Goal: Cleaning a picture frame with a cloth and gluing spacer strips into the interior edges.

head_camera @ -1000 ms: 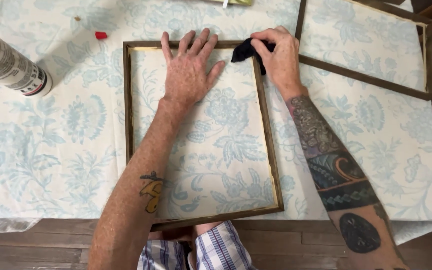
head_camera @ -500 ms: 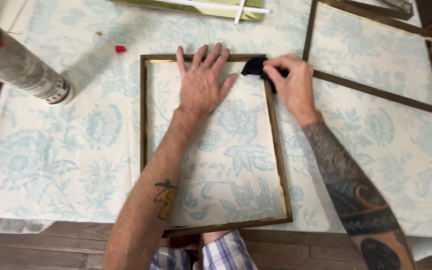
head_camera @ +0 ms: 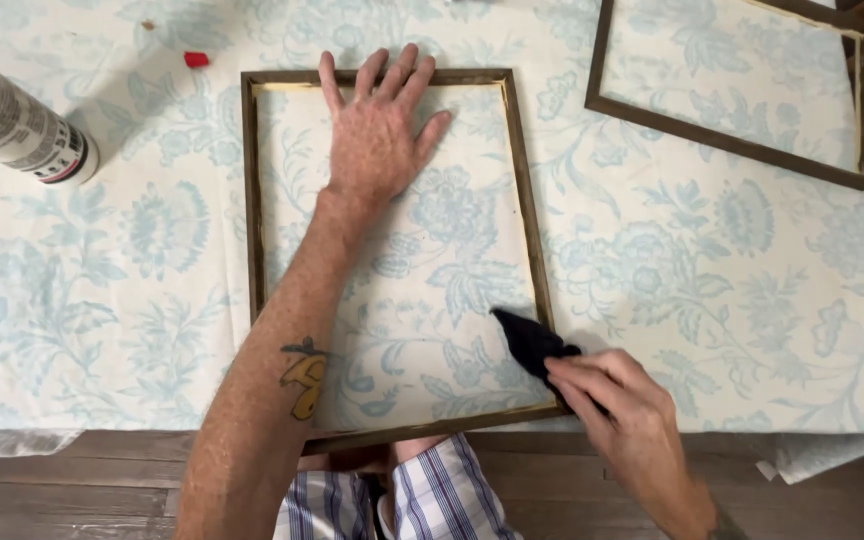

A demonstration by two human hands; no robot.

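Underneath everything lies the floral cloth (head_camera: 732, 300), pale blue on cream. On it rests the dark wooden frame (head_camera: 250, 200) with a gold inner edge, and a second frame (head_camera: 732, 145) sits far right. My left hand (head_camera: 377, 140) presses flat inside the frame's top, fingers spread. My right hand (head_camera: 617, 410) pinches a dark rag (head_camera: 530, 342) at the frame's lower right corner. A spray can (head_camera: 17, 130) lies left.

We see a dark brown wooden frame (head_camera: 252, 200), a black cloth (head_camera: 530, 342), a pale blue floral tablecloth (head_camera: 702, 260), and a red cap (head_camera: 196, 60).
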